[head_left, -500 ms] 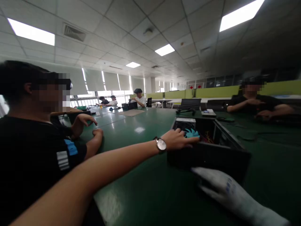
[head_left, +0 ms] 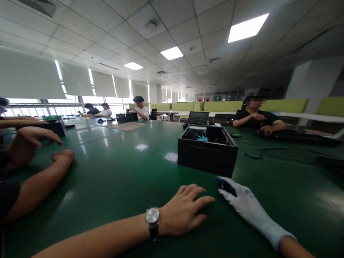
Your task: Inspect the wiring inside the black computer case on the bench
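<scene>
My left hand (head_left: pixel 185 211), bare and with a round watch (head_left: pixel 152 216) on the wrist, is held over the green table (head_left: pixel 129 175). Its fingers are spread and nothing is in them. To its right is my right hand (head_left: pixel 242 197), in a white glove with a blue inner side. Its thumb and fingers are curved but apart; a small yellowish spot shows between them, too small to name. Beyond both hands stands a black computer case (head_left: pixel 205 156), its top uncovered. Inside it are a turquoise fan (head_left: pixel 201 138) and a few wires. Neither hand touches the case.
At the left, another person's forearms (head_left: pixel 40 190) rest on the table. Across to the right a person in black (head_left: pixel 258 114) works with both hands. Black cables (head_left: pixel 268 150) lie right of the case. Farther back, a person in white sits behind another case (head_left: pixel 127 117).
My left hand has drawn back from the top of the case, toward me, and its fingers have spread. My right hand remains low in front of the case. The view has turned right.
</scene>
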`<state>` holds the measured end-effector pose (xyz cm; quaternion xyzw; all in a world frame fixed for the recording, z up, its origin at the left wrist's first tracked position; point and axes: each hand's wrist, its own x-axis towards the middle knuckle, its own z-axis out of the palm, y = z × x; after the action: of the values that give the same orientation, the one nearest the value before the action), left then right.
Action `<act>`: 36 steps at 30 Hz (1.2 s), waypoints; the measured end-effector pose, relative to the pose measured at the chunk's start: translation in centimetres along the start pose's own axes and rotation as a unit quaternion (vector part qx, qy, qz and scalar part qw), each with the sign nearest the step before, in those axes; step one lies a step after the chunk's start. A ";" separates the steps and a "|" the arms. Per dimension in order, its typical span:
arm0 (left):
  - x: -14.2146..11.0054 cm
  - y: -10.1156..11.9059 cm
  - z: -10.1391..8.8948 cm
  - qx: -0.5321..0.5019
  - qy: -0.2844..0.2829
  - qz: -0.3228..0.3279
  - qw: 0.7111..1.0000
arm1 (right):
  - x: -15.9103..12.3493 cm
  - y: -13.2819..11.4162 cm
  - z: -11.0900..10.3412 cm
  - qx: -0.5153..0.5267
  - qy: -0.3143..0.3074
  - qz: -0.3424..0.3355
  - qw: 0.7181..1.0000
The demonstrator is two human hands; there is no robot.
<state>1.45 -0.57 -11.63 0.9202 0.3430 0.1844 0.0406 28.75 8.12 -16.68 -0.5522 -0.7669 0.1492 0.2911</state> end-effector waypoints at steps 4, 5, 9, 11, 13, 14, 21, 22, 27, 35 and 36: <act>-1.2 -1.0 0.5 -0.067 0.014 -0.108 0.992 | 0.9 -0.2 -0.1 -0.007 -0.042 -0.030 0.999; -1.1 -1.0 0.6 -0.066 0.011 -0.102 0.993 | 0.9 -0.3 -0.1 -0.005 -0.053 -0.036 0.998; -0.9 -0.8 0.8 -0.048 -0.017 -0.046 0.998 | 0.7 -0.5 0.0 0.000 -0.066 -0.005 0.998; -1.0 -0.7 0.8 -0.049 -0.018 -0.043 0.998 | 0.5 -0.6 0.2 -0.010 -0.061 -0.012 0.998; -1.2 -0.8 0.7 -0.049 -0.017 -0.046 0.998 | 0.4 -0.7 0.3 -0.013 -0.060 -0.038 0.997; -1.2 -0.8 0.7 -0.048 -0.018 -0.046 0.998 | 0.3 -0.6 0.3 -0.011 -0.064 -0.039 0.997; -1.1 -0.9 0.7 -0.054 -0.022 -0.046 0.997 | 0.5 -0.5 0.1 -0.006 -0.056 -0.025 0.998; -1.1 -0.9 0.7 -0.057 -0.022 -0.048 0.997 | 0.6 -0.6 0.0 0.004 -0.069 -0.009 0.998; -1.1 -0.7 0.6 -0.064 -0.024 -0.055 0.996 | 0.7 -0.5 0.0 0.012 -0.069 -0.014 0.997; -1.3 -1.0 1.0 -0.072 -0.041 -0.065 0.994 | 0.1 -2.0 -0.4 0.039 -0.036 -0.032 0.998; -1.3 -1.1 1.1 -0.071 -0.044 -0.065 0.994 | 0.1 -2.2 -0.5 0.046 -0.040 -0.043 0.997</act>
<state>0.28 -0.45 -13.27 0.8978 0.3863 0.1643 0.1334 27.36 7.45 -15.04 -0.4980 -0.7933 0.1937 0.2918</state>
